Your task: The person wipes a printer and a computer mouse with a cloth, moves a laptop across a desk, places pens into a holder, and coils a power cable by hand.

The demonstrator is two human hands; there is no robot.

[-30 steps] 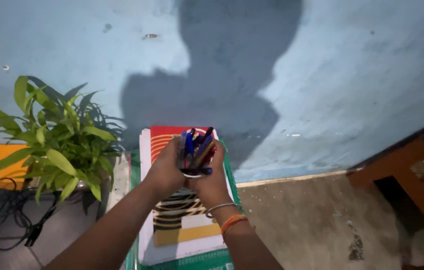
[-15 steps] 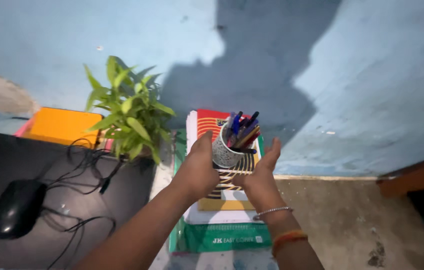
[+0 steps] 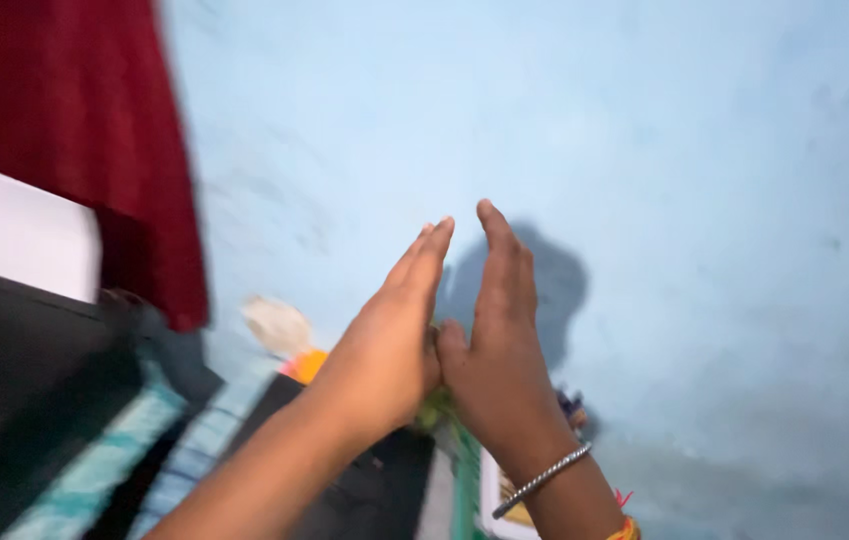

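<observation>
My left hand (image 3: pixel 384 340) and my right hand (image 3: pixel 494 340) are raised side by side in front of the pale blue wall (image 3: pixel 664 200). The fingers are straight and point up, and the thumbs touch near the palms. Neither hand holds anything. A silver bangle (image 3: pixel 541 480) and an orange thread (image 3: pixel 626 528) circle my right wrist. Behind the hands only slivers show: green leaves (image 3: pixel 434 408), the tips of pens (image 3: pixel 572 408) and the corner of a stack of books (image 3: pixel 499 495).
A dark red cloth (image 3: pixel 74 120) hangs at the upper left over a white block (image 3: pixel 19 235). A dark surface (image 3: pixel 14 380) and a teal striped edge (image 3: pixel 109 470) fill the lower left. The view is blurred.
The hands let go of the pen cup, which stays on the books, then rose together in front of the wall. The camera swung up and left, hiding most of the desk.
</observation>
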